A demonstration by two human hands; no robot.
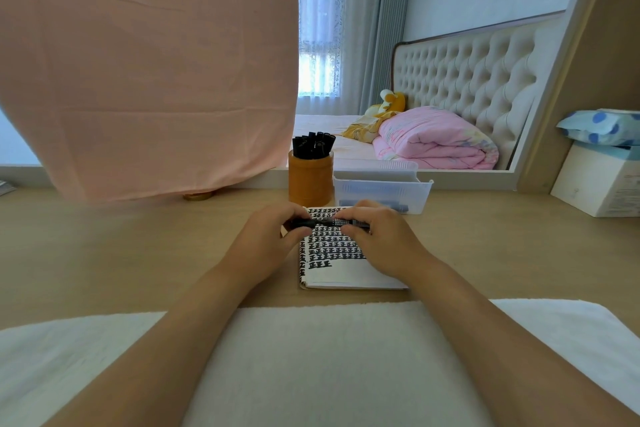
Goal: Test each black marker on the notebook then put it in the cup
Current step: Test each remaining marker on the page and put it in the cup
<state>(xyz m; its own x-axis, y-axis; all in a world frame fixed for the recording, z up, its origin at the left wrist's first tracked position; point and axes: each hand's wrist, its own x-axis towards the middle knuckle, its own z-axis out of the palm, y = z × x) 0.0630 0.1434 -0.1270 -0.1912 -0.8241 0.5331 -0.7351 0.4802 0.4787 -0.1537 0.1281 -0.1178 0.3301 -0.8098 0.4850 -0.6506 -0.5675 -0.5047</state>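
Observation:
A black marker (327,222) lies level across the air just above the notebook (341,270), held at both ends. My left hand (268,239) grips its left end and my right hand (379,236) grips its right end. The open notebook page is covered with rows of black test marks. Behind it stands a brown cup (310,178) with several black markers (313,146) upright in it. A clear plastic bin (382,189) to the cup's right holds at least one dark marker (401,207).
A white towel (329,357) covers the desk's near edge under my forearms. A pink cloth (145,62) hangs over something at the back left. White boxes (602,180) with a blue-dotted pack sit at the far right. Bare wooden desk lies left of the notebook.

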